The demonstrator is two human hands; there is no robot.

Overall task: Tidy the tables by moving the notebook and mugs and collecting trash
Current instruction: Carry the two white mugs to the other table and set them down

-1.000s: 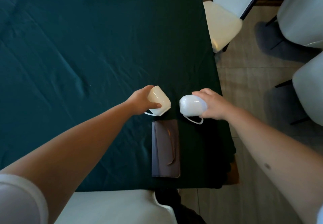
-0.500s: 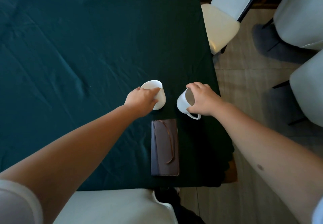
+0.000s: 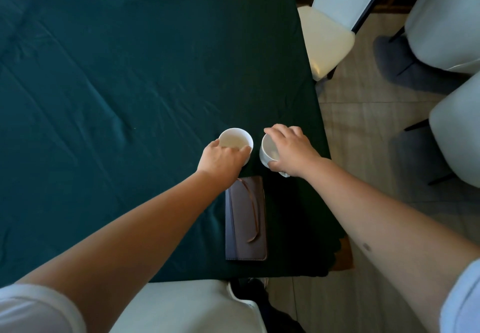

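From my head camera, I look down on a table under a dark green tablecloth (image 3: 117,93), with both my arms reaching toward its right edge. My left hand (image 3: 220,160) curls around the near side of a white mug (image 3: 235,140), thumb and fingers pressed on its rim and wall; the mug stands upright, mouth up, on the cloth. My right hand (image 3: 291,151) lies over the top of a second white mug (image 3: 267,152), fingers spread across its mouth and thumb against its wall, so I am gripping it from above. That mug also looks upright, though my hand hides most of it and I cannot be sure it sits flat. A bit of its handle shows below my wrist. The two mugs stand just beside each other, apart by a narrow gap, near the table's right edge.

A dark brown notebook (image 3: 245,218) lies closed just toward me from the mugs, near the table's front-right corner, a ribbon (image 3: 253,210) trailing down its cover. White chairs (image 3: 330,34) stand around the table on the tiled floor (image 3: 363,130).
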